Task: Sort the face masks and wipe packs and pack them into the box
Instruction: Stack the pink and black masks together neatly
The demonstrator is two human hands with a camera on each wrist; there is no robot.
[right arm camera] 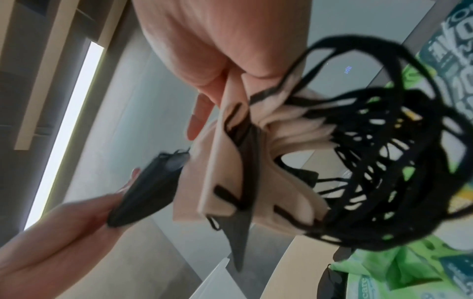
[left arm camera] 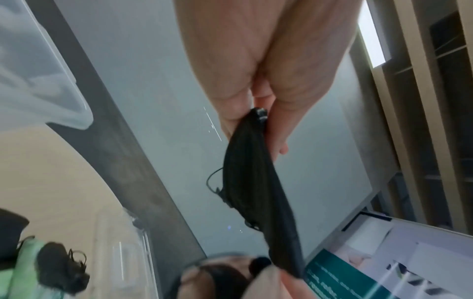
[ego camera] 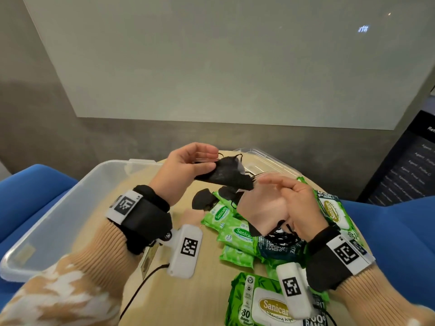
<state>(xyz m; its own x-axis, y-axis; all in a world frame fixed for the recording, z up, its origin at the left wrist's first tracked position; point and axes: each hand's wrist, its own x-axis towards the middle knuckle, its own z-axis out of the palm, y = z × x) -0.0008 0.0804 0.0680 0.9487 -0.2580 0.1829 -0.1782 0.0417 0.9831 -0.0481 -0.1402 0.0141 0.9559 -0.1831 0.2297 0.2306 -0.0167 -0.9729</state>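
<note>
Fingers [right arm camera: 197, 119] half-hidden behind blurred mask stack [right arm camera: 230, 161]

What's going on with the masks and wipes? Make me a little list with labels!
left hand: the left hand pinches one black mask in the air
right hand: the right hand grips a stack of pale masks with black ear loops
on table: more black masks and green wipe packs lie loose on the wooden table
box: clear box at the left, nothing seen packed in it
lid: clear lid behind the hands
</note>
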